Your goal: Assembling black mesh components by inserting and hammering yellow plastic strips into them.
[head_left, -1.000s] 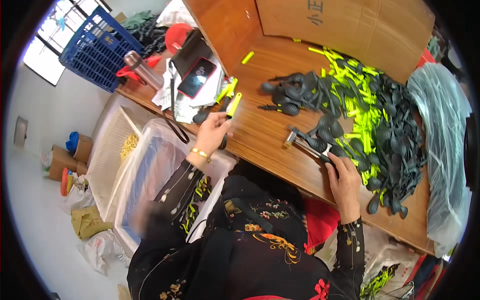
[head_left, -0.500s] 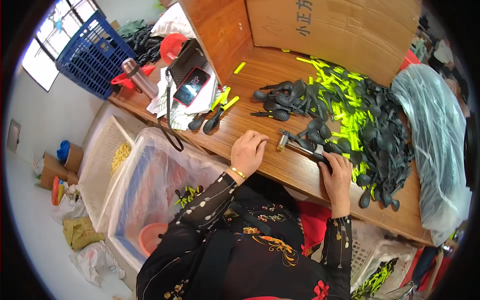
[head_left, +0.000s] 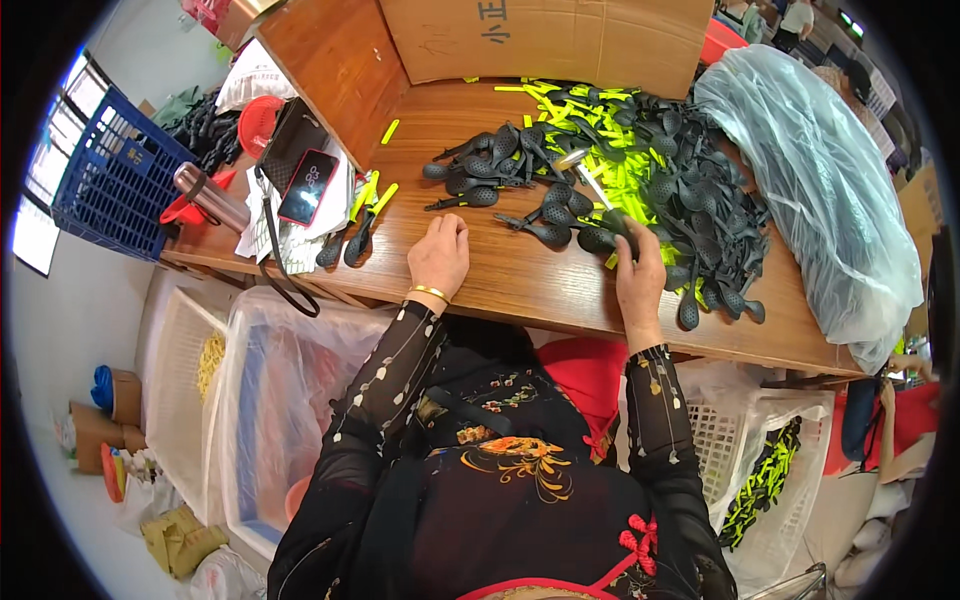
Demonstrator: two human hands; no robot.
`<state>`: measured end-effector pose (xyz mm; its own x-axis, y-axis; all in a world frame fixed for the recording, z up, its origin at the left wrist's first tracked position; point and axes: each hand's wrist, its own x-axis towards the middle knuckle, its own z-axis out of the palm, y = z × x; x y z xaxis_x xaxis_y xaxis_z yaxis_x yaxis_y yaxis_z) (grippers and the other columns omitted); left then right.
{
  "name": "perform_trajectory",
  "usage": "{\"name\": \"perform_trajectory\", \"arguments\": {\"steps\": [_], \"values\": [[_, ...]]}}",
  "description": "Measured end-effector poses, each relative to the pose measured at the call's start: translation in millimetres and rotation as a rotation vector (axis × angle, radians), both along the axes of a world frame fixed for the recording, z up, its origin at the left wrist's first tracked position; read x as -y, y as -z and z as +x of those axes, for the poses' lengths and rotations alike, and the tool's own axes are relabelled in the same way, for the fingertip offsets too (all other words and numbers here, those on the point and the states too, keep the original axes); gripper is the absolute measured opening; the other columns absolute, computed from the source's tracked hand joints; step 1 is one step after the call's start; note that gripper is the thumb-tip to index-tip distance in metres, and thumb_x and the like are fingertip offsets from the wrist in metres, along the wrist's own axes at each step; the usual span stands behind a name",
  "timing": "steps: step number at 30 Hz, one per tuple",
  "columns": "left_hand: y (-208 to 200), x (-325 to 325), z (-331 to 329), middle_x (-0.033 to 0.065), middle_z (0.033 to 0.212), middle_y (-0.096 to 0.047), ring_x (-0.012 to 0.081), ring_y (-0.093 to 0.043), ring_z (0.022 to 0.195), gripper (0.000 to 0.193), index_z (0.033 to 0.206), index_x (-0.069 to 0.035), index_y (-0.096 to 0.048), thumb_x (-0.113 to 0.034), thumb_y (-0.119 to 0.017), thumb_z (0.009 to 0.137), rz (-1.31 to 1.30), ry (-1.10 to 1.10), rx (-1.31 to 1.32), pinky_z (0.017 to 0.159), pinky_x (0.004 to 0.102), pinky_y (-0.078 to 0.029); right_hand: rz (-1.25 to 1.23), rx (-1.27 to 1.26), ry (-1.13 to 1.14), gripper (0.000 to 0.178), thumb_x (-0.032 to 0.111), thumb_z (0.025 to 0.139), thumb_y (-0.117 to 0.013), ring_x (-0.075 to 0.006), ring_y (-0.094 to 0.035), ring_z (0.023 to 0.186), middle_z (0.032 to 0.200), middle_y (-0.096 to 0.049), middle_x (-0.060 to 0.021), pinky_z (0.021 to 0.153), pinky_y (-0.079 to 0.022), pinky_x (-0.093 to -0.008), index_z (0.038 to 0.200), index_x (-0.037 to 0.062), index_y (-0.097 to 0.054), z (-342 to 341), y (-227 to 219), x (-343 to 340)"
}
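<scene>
My right hand point(head_left: 642, 275) is wrapped round the dark handle of a small hammer point(head_left: 592, 183). Its silver shaft slants up to the left, with the head raised near the heap. My left hand point(head_left: 439, 252) rests at the desk's front edge, fingers curled under; anything inside is hidden. Between and beyond the hands lie loose black perforated spoons point(head_left: 556, 214) and another cluster of black spoons point(head_left: 487, 165). To the right is a large heap of black spoons point(head_left: 700, 200), mixed with bright yellow-green handles point(head_left: 625, 165).
A wooden desk point(head_left: 400, 110) has a cardboard sheet point(head_left: 560, 45) at its back. Left are a phone point(head_left: 308, 188), a steel flask point(head_left: 212, 195) and two yellow-handled spoons point(head_left: 370, 225). A plastic bag point(head_left: 800, 180) lies right. Below stand a lined bin point(head_left: 300, 350) and a crate point(head_left: 720, 440).
The view has shifted, so the desk sits further left and higher. My right hand has lifted the hammer off the desktop, tilting its head up and away. My left hand stays near the edge.
</scene>
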<state>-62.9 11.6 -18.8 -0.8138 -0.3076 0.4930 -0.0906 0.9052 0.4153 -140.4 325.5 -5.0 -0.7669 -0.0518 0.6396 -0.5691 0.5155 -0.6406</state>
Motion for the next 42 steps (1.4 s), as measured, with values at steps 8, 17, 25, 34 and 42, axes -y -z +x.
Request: {"name": "perform_trajectory", "arguments": {"steps": [8, 17, 25, 34, 42], "values": [[-1, 4, -1, 0.0067, 0.093, -0.069, 0.0322, -0.070, 0.081, 0.010, 0.100, -0.013, -0.066, -0.019, -0.073, 0.096, 0.125, 0.029, -0.029, 0.071, 0.0449, -0.056, 0.021, 0.010, 0.087, 0.034, 0.002, 0.105, -0.062, -0.0336, -0.065, 0.110, 0.118, -0.066, -0.0160, 0.096, -0.052, -0.0407, 0.136, 0.0091, -0.073, -16, 15, -10], [-4, 5, -3, 0.0052, 0.090, -0.068, 0.0315, -0.069, 0.080, 0.010, 0.100, -0.014, -0.066, -0.022, -0.072, 0.097, 0.151, 0.008, 0.036, 0.071, 0.0442, -0.055, 0.200, -0.014, 0.168, 0.033, 0.006, 0.103, -0.064, -0.0356, -0.067, 0.111, 0.120, -0.068, -0.0146, 0.094, -0.055, -0.0429, 0.133, 0.0123, -0.074, -19, 17, -9], [-8, 3, -3, 0.0062, 0.088, -0.068, 0.0284, -0.069, 0.079, 0.008, 0.100, -0.013, -0.069, -0.019, -0.073, 0.097, 0.172, 0.042, 0.024, 0.071, 0.0420, -0.054, 0.431, -0.203, 0.223, 0.025, 0.008, 0.097, -0.069, -0.0293, -0.069, 0.106, 0.120, -0.073, -0.0039, 0.088, -0.056, -0.0404, 0.120, 0.0133, -0.079, -68, -38, -65], [-8, 5, 4, 0.0003, 0.101, -0.070, 0.0061, -0.064, 0.087, 0.016, 0.120, -0.003, -0.070, -0.013, -0.068, 0.107, 0.897, 0.189, 0.004, 0.078, 0.0252, -0.054, 0.376, -0.145, -0.046, 0.018, 0.008, 0.091, -0.075, -0.0261, -0.067, 0.115, 0.118, -0.076, -0.0010, 0.098, -0.047, -0.0424, 0.108, 0.0145, -0.080, -50, -48, -88], [-201, -66, 40, 0.0206, 0.142, -0.069, 0.0509, -0.025, 0.160, 0.095, 0.174, -0.027, -0.017, -0.076, -0.053, 0.101, 1.178, 1.578, -0.019, 0.130, 0.0682, 0.005, 0.447, -0.153, -0.214, 0.031, 0.002, 0.084, -0.076, -0.0236, -0.067, 0.112, 0.113, -0.075, 0.0011, 0.102, -0.046, -0.0437, 0.111, 0.0181, -0.081, 12, -22, -61]]}}
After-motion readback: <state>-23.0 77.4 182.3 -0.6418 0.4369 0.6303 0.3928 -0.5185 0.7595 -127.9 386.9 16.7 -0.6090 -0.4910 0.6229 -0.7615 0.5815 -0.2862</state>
